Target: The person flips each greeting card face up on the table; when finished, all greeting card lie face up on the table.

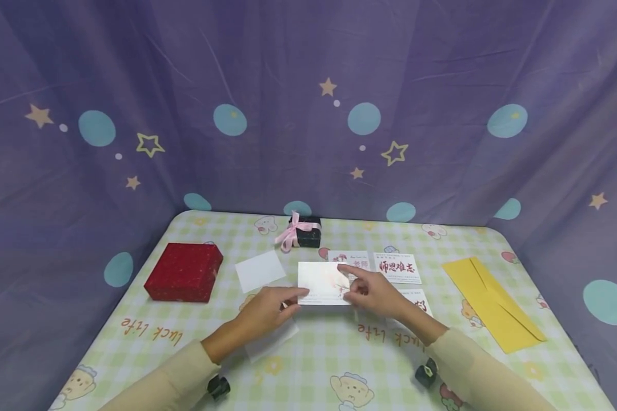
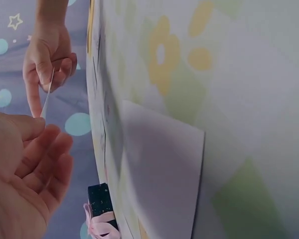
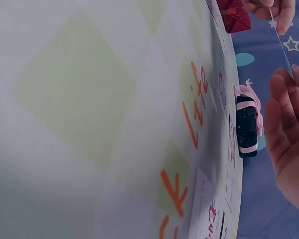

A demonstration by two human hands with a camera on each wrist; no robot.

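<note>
Card [image 1: 323, 283] lifted just above the tabletop [image 1: 308, 365], my left hand [image 1: 267, 311] and right hand [image 1: 372, 292] each pinching an end; yellow envelope [image 1: 493, 305] lies untouched, well apart at right, nothing tucked in yet.

Table [image 1: 334, 348] with a checked green-and-cream cloth printed with cartoon bears and orange lettering. Far left, a red box [image 1: 184, 272] lies flat. Just right of it, a white paper square [image 1: 260, 270]; another pale sheet [image 1: 272, 341] lies nearer the front. At the back edge, a small dark box tied with pink ribbon [image 1: 302, 230]. Right of centre, printed cards [image 1: 397, 268] with red characters lie side by side. Far right, a yellow envelope [image 1: 493, 303] lies at an angle.
</note>
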